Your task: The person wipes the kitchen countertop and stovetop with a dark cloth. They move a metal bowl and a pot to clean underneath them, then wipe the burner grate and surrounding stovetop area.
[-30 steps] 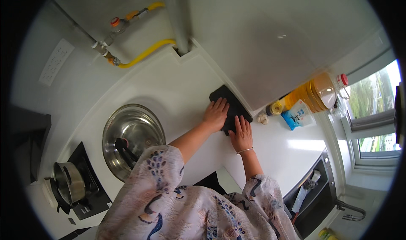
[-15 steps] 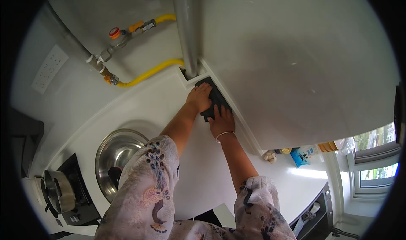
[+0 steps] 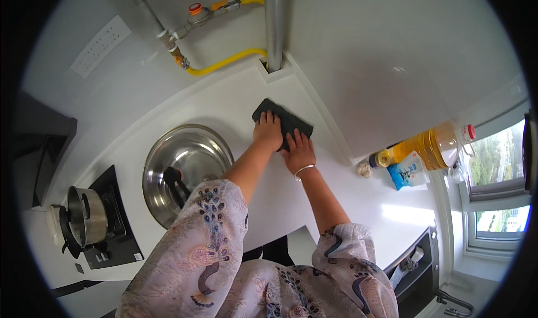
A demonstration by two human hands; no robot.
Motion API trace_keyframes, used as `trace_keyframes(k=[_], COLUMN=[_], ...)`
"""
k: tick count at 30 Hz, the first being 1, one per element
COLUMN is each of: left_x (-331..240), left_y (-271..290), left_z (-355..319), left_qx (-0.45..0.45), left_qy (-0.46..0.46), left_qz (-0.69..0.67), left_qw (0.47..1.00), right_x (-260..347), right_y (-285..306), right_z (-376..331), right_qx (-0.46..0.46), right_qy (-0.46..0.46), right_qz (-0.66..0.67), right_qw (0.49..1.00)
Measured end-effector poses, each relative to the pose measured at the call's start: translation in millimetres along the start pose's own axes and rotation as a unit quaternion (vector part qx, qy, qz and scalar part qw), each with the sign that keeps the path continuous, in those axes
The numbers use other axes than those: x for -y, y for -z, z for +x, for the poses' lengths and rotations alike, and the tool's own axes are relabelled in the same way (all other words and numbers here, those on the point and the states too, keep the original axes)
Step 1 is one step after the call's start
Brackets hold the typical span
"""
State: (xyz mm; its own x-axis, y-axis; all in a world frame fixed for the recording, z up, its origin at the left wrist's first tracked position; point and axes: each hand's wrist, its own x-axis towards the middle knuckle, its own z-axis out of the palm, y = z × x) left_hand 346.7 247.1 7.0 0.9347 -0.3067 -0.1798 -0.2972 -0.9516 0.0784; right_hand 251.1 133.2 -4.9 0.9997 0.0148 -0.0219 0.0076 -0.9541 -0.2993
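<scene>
A folded dark grey cloth (image 3: 290, 120) lies flat on the white countertop (image 3: 269, 206), near the corner. My left hand (image 3: 268, 132) presses on its left part with the fingers stretched out. Lower and to the right, my right hand (image 3: 298, 152) rests its spread fingers on the cloth's near edge. Neither hand is wrapped round the cloth; both lie on top of it. The cloth's part under the palms and fingers is hidden.
A wide steel bowl (image 3: 150, 172) with a black-handled utensil stands left of my left arm. Beyond it sits a pot (image 3: 92, 217) by a black cooktop (image 3: 126, 236). At right are an oil bottle (image 3: 428, 148), a blue-white packet (image 3: 408, 172) and garlic (image 3: 364, 169). A grey pipe (image 3: 274, 32) rises at the corner.
Both hands and the cloth have moved away from the corner by the pipe, back toward me over the counter. The cloth now lies apart from the wall ledge. The view has shifted too.
</scene>
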Motion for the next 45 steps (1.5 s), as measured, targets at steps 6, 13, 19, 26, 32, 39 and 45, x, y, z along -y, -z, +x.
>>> trace_keyframes(k=[6, 13, 19, 26, 32, 39, 45], left_x=[-12.5, -2.3, -7.3, -11.3, 7.7, 1.8, 8.4], left_y=[-2.7, -44.8, -36.4, -20.6, -24.6, -26.1, -20.5], left_z=[-136.8, -269.0, -234.8, -207.1, -282.6, -250.7, -231.4], left_qx=[0.039, -0.080, -0.030, 0.021, -0.007, -0.027, -0.022], left_qy=[-0.038, -0.159, -0.195, -0.189, -0.232, -0.203, -0.136], left_qz=[0.043, -0.005, -0.083, -0.083, -0.076, -0.113, -0.142], left_qw=[0.998, 0.984, 0.977, 0.978, 0.970, 0.972, 0.980], right_x=[29.5, 51.2, 19.3, 12.8, 42.3, 13.9, 32.4], right_y=[-8.8, -6.3, -9.5, -7.9, -18.5, -4.2, 12.0], right_z=[-119.7, -255.6, -213.8, -170.5, -240.6, -162.7, -138.9], right_qx=[-0.026, -0.028, -0.091, -0.085, -0.053, -0.030, -0.003], right_qy=[-0.005, -0.047, -0.095, -0.123, -0.098, -0.064, -0.075], right_qz=[0.034, 0.057, 0.031, 0.026, 0.022, 0.019, 0.044], right_qw=[0.999, 0.997, 0.991, 0.989, 0.994, 0.997, 0.996])
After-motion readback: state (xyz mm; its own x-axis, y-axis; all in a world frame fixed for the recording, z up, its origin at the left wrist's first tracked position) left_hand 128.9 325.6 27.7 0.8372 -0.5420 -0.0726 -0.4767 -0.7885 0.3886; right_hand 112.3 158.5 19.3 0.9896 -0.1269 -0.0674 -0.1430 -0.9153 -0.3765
